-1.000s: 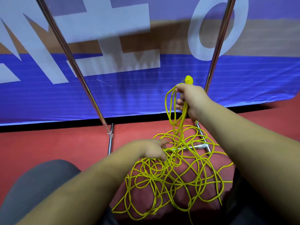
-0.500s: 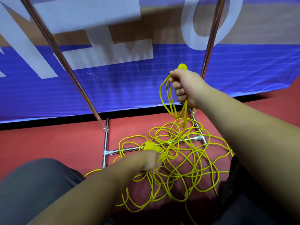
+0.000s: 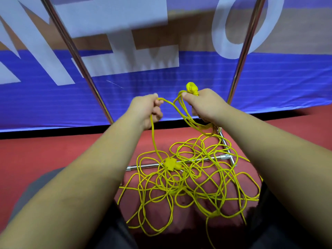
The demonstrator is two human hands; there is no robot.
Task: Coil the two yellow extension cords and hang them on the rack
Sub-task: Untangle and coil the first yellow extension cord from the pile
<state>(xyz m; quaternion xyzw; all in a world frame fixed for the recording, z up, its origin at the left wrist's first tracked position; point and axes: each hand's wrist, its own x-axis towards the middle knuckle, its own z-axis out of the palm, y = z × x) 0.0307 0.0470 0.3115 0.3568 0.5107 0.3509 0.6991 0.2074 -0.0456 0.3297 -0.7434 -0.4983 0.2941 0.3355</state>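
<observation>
Gripping a few loops and a plug, the right hand is raised; the left hand pinches the cord above the tangle.

You face a blue banner with big white letters across the upper frame, a tan band along its top. Beneath it, a black strip meets the red floor at left.

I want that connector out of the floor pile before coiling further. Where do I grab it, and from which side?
Probably pinch the yellow connector across its blocky body, from above: it lies flat over the rack's base bar atop the cord pile, and loops crowd its sides.
</observation>
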